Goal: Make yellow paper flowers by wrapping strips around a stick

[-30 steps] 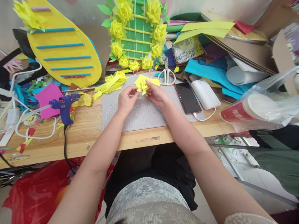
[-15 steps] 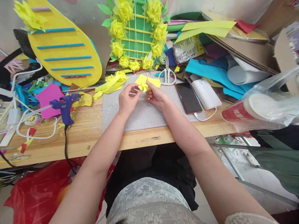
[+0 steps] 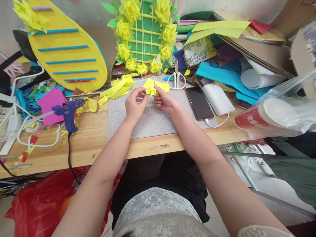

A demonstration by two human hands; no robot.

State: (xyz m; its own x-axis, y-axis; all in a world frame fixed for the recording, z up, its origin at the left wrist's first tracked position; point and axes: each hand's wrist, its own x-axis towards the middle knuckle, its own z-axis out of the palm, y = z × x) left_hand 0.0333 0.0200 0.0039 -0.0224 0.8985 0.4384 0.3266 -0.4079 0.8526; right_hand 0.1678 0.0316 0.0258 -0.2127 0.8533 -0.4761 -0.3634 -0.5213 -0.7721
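Over the grey cutting mat [image 3: 120,118], a small yellow paper flower [image 3: 151,91] is between my two hands. My left hand [image 3: 135,103] has its fingers curled, with thumb and fingertips pinching the flower's left edge. My right hand [image 3: 166,100] is closed round the flower's right side and base; a thin pale stick pokes up beside its fingers. Behind the flower lies a flat yellow paper sheet [image 3: 161,86]. Left of it on the mat's edge are several folded yellow paper pieces [image 3: 120,87]. White-handled scissors [image 3: 176,79] rest just beyond the sheet.
A blue glue gun [image 3: 69,115] stands at left by pink paper [image 3: 52,105]. A phone [image 3: 199,103], a white power bank [image 3: 218,98] and a bagged cup [image 3: 261,115] stand at right. Behind are a yellow board [image 3: 71,54] and a flower-trimmed green panel [image 3: 148,39].
The small yellow flower has turned slightly and shifted a little to the left between my fingers. Both hands stay in nearly the same place.
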